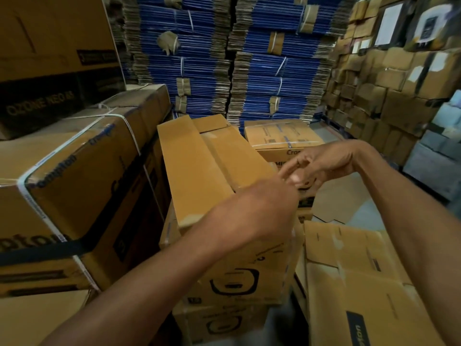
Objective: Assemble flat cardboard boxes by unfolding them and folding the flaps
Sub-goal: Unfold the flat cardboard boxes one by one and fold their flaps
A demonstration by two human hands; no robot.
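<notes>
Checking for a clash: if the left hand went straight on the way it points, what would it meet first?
Probably the right hand, whose fingers lie just ahead of the left hand; depth is unclear.

Left hand (262, 206), right hand (321, 163), close together, raised

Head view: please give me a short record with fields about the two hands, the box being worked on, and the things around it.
Box: upright box, its long top flaps folded over
Left hand: above the box's right top edge, fingers hidden
Right hand: fingertips meet the left hand, grip unclear
Flat cardboard: lies right of the box, not unfolded
Left side: strapped boxes
Behind: blue bundles, stacked high
</notes>
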